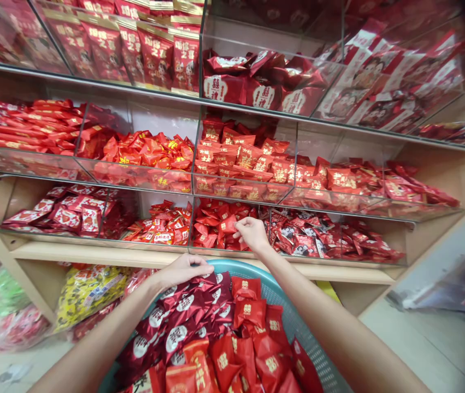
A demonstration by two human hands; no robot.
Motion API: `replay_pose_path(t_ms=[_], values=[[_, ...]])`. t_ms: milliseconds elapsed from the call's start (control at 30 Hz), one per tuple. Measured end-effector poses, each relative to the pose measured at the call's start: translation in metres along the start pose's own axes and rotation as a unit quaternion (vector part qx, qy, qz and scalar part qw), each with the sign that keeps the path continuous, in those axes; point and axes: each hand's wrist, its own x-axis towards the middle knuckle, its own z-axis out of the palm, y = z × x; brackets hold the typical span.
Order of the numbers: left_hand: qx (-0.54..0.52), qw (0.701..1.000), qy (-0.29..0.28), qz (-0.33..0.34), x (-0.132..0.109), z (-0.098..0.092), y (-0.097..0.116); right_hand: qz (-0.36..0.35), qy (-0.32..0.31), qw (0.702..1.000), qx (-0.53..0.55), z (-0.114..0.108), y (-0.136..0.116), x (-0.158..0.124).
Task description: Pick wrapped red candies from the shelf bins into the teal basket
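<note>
My right hand point(252, 233) reaches into a bottom-row bin. Its thumb and fingertips are closed on a small red candy packet point(228, 225), just above other red packets there. My left hand point(187, 271) is at the far rim of a teal plastic basket point(252, 267), its fingers curled at the edge over the contents; part of its grip is hidden. Dark red packets with white round labels point(176, 338) fill the basket's left side. Bright red packets with gold characters point(252, 311) lie on its right and front.
Clear-fronted bins hold red packets on the middle shelf point(240, 161) and larger bags above point(154, 54). A wooden shelf edge point(93, 252) runs behind the basket. Below it, at left, are a yellow bag point(93, 289) and pink-and-green plastic bags point(13, 305) on the tiled floor.
</note>
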Motion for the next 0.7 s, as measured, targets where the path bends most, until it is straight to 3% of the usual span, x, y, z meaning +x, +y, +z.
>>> replay_pose_path(t_ms=[433,700], values=[[0.017,1.000,0.007,0.003,0.000,0.001,0.002,0.032,-0.015,0.995,0.097,-0.037,-0.005,-0.025],[0.034,0.999,0.003,-0.009,-0.001,0.001,0.005,0.095,-0.114,0.984,0.095,-0.088,-0.017,-0.081]])
